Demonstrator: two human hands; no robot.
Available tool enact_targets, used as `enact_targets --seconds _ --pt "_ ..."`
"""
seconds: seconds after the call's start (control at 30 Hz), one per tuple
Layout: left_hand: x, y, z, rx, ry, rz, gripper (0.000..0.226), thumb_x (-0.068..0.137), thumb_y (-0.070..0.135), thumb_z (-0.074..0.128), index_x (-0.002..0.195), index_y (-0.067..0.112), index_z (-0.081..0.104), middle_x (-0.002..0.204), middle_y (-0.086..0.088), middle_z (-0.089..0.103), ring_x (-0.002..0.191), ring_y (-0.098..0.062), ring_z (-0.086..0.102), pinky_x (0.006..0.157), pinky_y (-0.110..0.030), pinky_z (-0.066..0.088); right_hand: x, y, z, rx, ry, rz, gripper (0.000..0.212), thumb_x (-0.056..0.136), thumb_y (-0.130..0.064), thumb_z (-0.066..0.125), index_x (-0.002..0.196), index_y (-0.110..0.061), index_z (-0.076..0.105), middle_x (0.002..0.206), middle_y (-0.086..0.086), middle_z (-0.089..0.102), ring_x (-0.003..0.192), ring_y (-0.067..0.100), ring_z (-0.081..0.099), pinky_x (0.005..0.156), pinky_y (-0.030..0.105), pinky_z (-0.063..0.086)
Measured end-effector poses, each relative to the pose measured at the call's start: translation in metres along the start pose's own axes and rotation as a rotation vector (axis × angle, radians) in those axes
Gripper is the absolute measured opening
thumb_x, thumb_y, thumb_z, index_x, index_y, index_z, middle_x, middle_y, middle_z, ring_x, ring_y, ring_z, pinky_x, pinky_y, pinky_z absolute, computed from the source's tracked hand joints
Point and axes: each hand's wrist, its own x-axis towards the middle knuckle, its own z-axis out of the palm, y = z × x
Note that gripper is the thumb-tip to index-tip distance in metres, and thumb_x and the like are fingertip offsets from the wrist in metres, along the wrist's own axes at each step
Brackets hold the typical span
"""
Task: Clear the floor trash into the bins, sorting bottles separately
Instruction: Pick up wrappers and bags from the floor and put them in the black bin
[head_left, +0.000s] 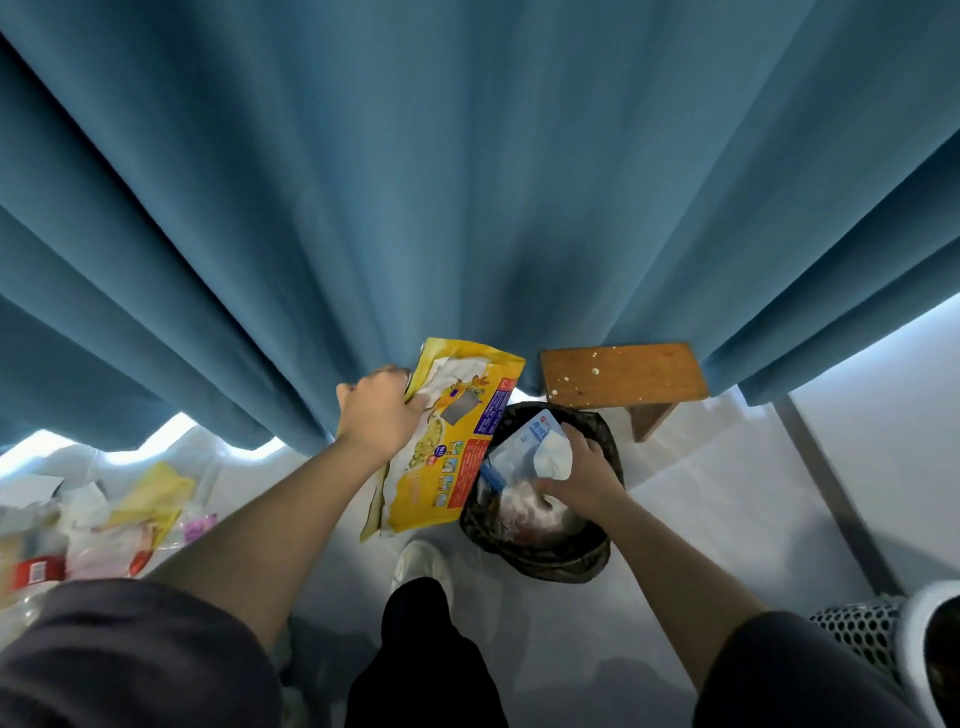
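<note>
We see the left hand (376, 415) closed on the upper edge of a yellow bag (447, 441), which hangs tilted just left of the bin (540, 545), its lower right edge overlapping the bin's rim. The right hand (582, 478) is over the bin's mouth, fingers curled around a white-and-blue pack (540, 447) held just above the crumpled plastic already inside. The bin is dark, lined with a dark bag, and stands on the pale floor (701, 519) in front of a blue curtain (467, 182). A wooden stool (623, 374) stands just behind the bin, against the curtain. At the far left we note a heap of trash (104, 525) on the floor: wrappers, paper, and a bottle with a red label (31, 574), well apart from the bin. A white mesh basket (862, 631) shows at the lower right edge. A shoe (421, 564) rests between heap and bin.
</note>
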Motion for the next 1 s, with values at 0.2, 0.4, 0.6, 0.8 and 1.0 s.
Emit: enact_targets --seconds 0.2,0.4,0.6,0.8,1.0 --pt "0.01 0.024 0.009 -0.406 -0.13 -0.132 0.023 0.089 0.029 0.061 0.068 0.019 0.058 0.087 -0.007 0.068 0.086 -0.026 0.062 0.086 -0.042 0.05 0.008 0.001 -0.023 0.436 -0.033 0.005 0.076 0.085 -0.025 0.071 0.148 -0.013 0.028 0.135 0.006 0.053 0.126 0.022 0.049 0.103 0.038 0.041" --pt "0.02 0.05 0.046 -0.566 -0.198 -0.124 0.019 0.089 0.027 0.058 0.083 0.011 0.066 0.094 -0.013 0.07 0.088 -0.029 0.066 0.083 -0.046 0.054 0.02 0.019 -0.036 0.324 0.078 -0.052 0.007 0.089 -0.015 0.064 0.094 -0.013 0.068 0.102 0.004 0.07 0.094 0.016 0.064 0.09 0.036 0.049" --pt "0.043 0.054 0.091 -0.372 -0.206 -0.106 0.019 0.095 0.024 0.046 0.085 0.009 0.05 0.092 -0.016 0.059 0.093 -0.035 0.059 0.083 -0.046 0.05 0.04 0.034 -0.025 0.194 0.211 0.022 0.009 0.09 -0.014 0.061 0.084 -0.013 0.067 0.088 0.003 0.068 0.079 0.016 0.06 0.07 0.026 0.042" --pt "0.055 0.054 0.136 -0.346 -0.388 -0.196 0.031 0.1 0.018 0.04 0.126 0.001 0.046 0.121 -0.017 0.056 0.112 -0.032 0.054 0.08 -0.032 0.04 0.062 0.056 0.007 0.13 0.133 0.227 0.016 0.092 -0.018 0.056 0.095 -0.01 0.069 0.095 0.008 0.069 0.084 0.025 0.063 0.076 0.037 0.055" --pt "0.048 0.042 0.176 -0.38 -0.362 -0.21 0.062 0.093 0.015 0.053 0.145 0.012 0.02 0.139 -0.012 0.04 0.121 -0.029 0.049 0.089 -0.037 0.046 0.072 0.059 0.034 0.135 0.234 0.31 0.032 0.094 -0.03 0.05 0.122 -0.014 0.051 0.118 0.01 0.062 0.102 0.029 0.061 0.083 0.039 0.053"
